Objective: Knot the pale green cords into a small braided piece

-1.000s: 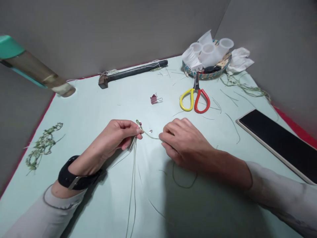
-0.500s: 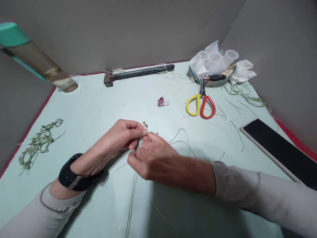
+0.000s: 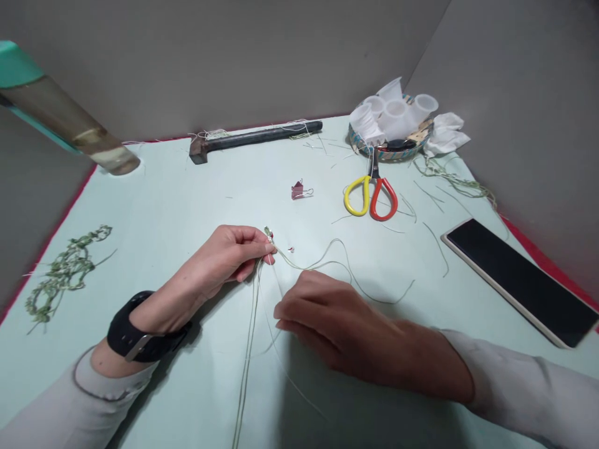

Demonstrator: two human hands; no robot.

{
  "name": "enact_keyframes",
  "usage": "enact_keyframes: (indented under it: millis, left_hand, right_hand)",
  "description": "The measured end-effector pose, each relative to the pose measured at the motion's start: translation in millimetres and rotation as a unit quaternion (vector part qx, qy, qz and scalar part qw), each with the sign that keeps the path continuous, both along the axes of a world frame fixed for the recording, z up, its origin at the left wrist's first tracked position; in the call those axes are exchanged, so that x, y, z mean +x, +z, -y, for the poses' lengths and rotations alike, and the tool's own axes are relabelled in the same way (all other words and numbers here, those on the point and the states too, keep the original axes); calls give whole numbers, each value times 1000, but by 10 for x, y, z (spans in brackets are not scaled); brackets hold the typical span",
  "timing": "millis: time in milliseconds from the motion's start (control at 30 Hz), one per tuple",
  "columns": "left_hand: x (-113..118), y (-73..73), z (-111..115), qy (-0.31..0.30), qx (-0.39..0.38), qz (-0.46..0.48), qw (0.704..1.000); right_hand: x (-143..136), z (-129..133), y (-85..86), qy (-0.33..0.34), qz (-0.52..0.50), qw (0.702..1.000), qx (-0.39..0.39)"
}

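My left hand (image 3: 241, 252) pinches a small knotted cord piece (image 3: 268, 232), green and white with a red spot, between thumb and index finger. From under those fingers long pale green cords (image 3: 249, 349) hang toward me, and others loop off to the right. My right hand (image 3: 322, 315) is lower and to the right, with thumb and fingers closed on a thin thread (image 3: 277, 274) that runs up to the left hand. A tiny red and white bit (image 3: 291, 249) lies right of the knotted piece. Above it rests a dark red binder clip (image 3: 297, 190).
Scissors (image 3: 369, 196) with yellow and red handles lie near a basket (image 3: 360, 146) of white plastic cups. A hammer (image 3: 253, 138) lies at the back, a bottle (image 3: 70, 118) stands left above braided green cord (image 3: 70, 271), and a phone (image 3: 519, 280) lies right among thread scraps.
My right hand has moved away from the left hand, down and to the right, drawing the thread along. The left hand keeps its pinch. The view has shifted slightly.
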State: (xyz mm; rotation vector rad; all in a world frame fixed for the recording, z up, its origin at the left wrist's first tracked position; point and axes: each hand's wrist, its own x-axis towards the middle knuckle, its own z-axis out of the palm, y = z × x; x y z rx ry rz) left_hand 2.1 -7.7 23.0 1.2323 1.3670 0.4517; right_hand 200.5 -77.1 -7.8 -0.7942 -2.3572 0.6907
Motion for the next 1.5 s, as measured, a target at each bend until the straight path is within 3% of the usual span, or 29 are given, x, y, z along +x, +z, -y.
enact_keyframes:
  millis: [133, 433, 633, 1033, 1133, 1233, 1367, 1500]
  left_hand:
    - [-23, -48, -23, -3, 5, 10, 1000]
    - [-23, -89, -40, -1, 13, -5, 1000]
    - [10, -59, -13, 5, 16, -27, 1000]
    - [8, -56, -9, -1, 26, -40, 999]
    - [-1, -78, -25, -4, 26, -38, 999]
    - [-7, -110, -43, 0, 25, -31, 999]
    - [-23, -141, -59, 12, 26, -20, 999]
    - [-25, -150, -58, 15, 27, -17, 999]
  right_hand:
    - [36, -67, 21, -43, -90, 993, -60]
    - [100, -385, 29, -197, -135, 971, -1]
    - [165, -457, -60, -192, -99, 976, -2]
    - [91, -411, -47, -179, -90, 978, -54]
    - [115, -344, 44, -179, -40, 977, -111]
    - [237, -201, 142, -152, 83, 975, -142]
    - [469, 8, 180, -97, 201, 970, -99]
    - [624, 60, 211, -89, 268, 958, -49]
